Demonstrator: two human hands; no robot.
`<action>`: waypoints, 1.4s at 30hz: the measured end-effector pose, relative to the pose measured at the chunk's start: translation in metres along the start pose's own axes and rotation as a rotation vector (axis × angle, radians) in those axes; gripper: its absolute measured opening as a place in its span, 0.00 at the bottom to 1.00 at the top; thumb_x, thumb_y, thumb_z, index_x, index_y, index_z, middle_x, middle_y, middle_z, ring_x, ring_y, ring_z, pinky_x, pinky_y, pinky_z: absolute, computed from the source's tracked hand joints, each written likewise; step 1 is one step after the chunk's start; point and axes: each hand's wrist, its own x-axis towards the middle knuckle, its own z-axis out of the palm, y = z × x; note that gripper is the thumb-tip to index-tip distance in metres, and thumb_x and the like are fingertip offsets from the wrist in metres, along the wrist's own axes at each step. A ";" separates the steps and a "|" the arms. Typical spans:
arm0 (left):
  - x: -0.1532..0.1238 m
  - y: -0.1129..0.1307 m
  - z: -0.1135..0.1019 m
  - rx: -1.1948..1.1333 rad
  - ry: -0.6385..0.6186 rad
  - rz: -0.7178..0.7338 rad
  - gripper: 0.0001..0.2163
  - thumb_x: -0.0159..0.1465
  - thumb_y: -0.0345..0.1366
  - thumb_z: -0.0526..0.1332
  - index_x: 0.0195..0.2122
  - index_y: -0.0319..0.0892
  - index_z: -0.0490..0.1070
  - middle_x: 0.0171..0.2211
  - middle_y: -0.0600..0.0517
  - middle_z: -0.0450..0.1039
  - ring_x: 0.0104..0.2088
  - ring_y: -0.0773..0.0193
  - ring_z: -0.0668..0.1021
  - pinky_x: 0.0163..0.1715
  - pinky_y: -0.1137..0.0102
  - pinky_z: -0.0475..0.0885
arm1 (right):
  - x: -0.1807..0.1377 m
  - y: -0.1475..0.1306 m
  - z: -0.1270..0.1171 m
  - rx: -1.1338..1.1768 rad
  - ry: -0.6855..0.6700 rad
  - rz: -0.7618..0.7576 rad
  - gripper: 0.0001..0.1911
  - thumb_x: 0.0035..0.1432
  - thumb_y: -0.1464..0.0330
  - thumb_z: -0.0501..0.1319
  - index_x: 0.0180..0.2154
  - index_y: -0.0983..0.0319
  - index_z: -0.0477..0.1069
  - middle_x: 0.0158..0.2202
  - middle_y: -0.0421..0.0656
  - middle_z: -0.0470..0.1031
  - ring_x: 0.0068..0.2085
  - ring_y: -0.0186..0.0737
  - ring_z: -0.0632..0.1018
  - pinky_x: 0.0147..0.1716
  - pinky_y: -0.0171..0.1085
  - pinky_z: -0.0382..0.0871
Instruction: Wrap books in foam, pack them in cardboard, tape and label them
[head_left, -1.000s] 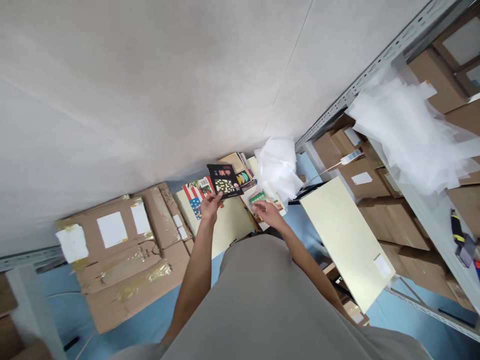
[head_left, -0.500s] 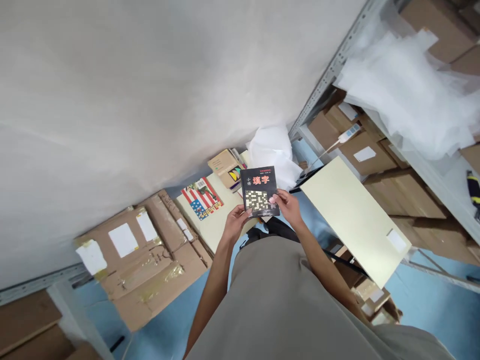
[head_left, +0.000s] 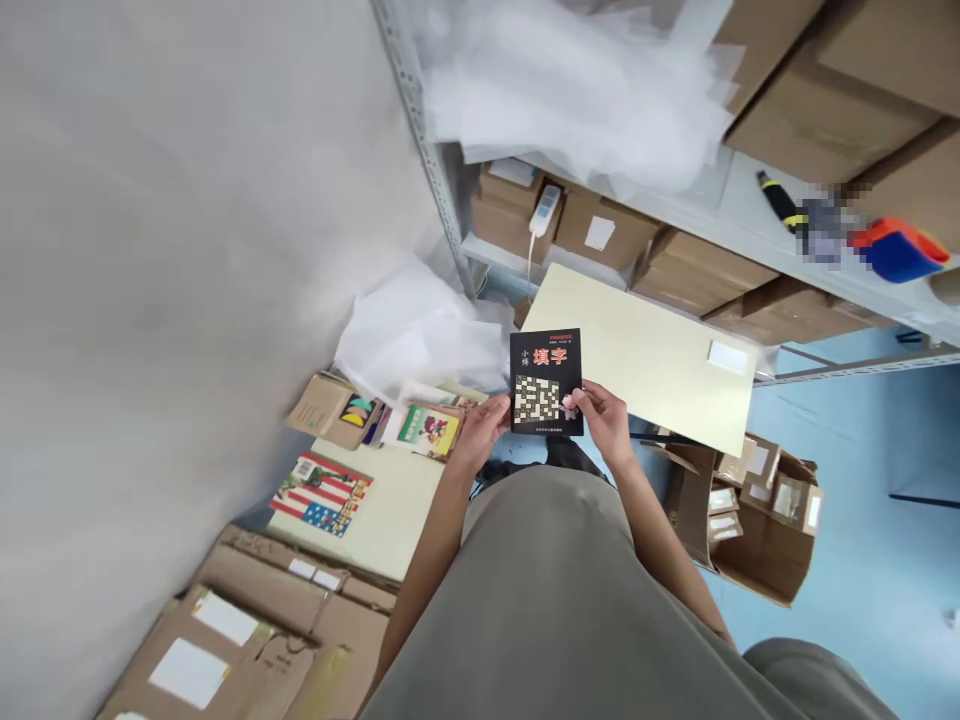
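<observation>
I hold a small black book (head_left: pixel 547 375) with red characters and a crossword grid on its cover, upright in front of me. My left hand (head_left: pixel 480 432) grips its lower left edge. My right hand (head_left: pixel 606 422) pinches its lower right edge. Below and to the left lie more books on a pale board (head_left: pixel 390 505): a green-covered one (head_left: pixel 427 428), a flag-patterned one (head_left: pixel 322 492), and a tan one (head_left: pixel 330 410).
A cream panel (head_left: pixel 645 350) leans behind the book. Metal shelving (head_left: pixel 720 225) holds cardboard boxes and white foam sheets (head_left: pixel 570 90). Crumpled white wrap (head_left: pixel 416 330) lies by the wall. Taped cartons (head_left: pixel 247 640) sit lower left, an open box (head_left: pixel 757 510) right.
My right hand left the pile and took the book's right edge. Both hands brought the book up and toward me. My view swung to the right toward the shelves.
</observation>
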 end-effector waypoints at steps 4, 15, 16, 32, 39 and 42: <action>0.044 -0.014 0.059 0.068 -0.022 -0.054 0.25 0.57 0.56 0.83 0.44 0.41 0.87 0.45 0.43 0.88 0.47 0.49 0.87 0.48 0.59 0.82 | 0.025 0.010 -0.056 0.075 0.030 0.043 0.31 0.65 0.41 0.70 0.53 0.60 0.83 0.36 0.45 0.88 0.38 0.47 0.86 0.43 0.46 0.83; 0.145 -0.035 0.212 0.256 0.079 0.018 0.21 0.54 0.51 0.85 0.39 0.41 0.87 0.36 0.49 0.85 0.41 0.53 0.85 0.44 0.65 0.80 | 0.105 0.029 -0.188 0.007 0.147 0.095 0.34 0.68 0.42 0.67 0.61 0.60 0.78 0.53 0.54 0.88 0.52 0.55 0.87 0.55 0.54 0.83; 0.149 -0.035 0.222 0.291 0.102 0.045 0.20 0.55 0.50 0.85 0.40 0.42 0.88 0.36 0.49 0.85 0.42 0.53 0.85 0.45 0.64 0.80 | 0.110 0.026 -0.195 -0.048 0.175 0.067 0.35 0.68 0.43 0.67 0.64 0.60 0.77 0.60 0.56 0.85 0.58 0.57 0.85 0.59 0.56 0.82; 0.155 -0.055 0.310 1.084 -0.165 0.678 0.14 0.75 0.39 0.67 0.59 0.50 0.85 0.61 0.45 0.85 0.60 0.52 0.85 0.64 0.53 0.81 | 0.150 -0.005 -0.210 0.068 0.303 -0.018 0.26 0.70 0.43 0.66 0.40 0.61 0.79 0.36 0.45 0.84 0.38 0.45 0.81 0.38 0.40 0.77; 0.189 -0.007 0.293 0.605 -0.128 0.180 0.29 0.68 0.60 0.73 0.60 0.42 0.83 0.60 0.40 0.84 0.61 0.46 0.84 0.60 0.56 0.80 | 0.159 -0.014 -0.240 0.271 0.185 0.038 0.27 0.64 0.42 0.73 0.42 0.60 0.82 0.40 0.43 0.86 0.39 0.45 0.81 0.42 0.42 0.78; 0.191 0.006 0.284 0.428 -0.243 -0.028 0.28 0.66 0.61 0.75 0.53 0.40 0.86 0.56 0.40 0.87 0.58 0.46 0.86 0.61 0.55 0.80 | 0.160 -0.017 -0.236 0.279 0.141 0.033 0.27 0.63 0.42 0.74 0.42 0.59 0.83 0.39 0.43 0.86 0.38 0.45 0.81 0.41 0.41 0.78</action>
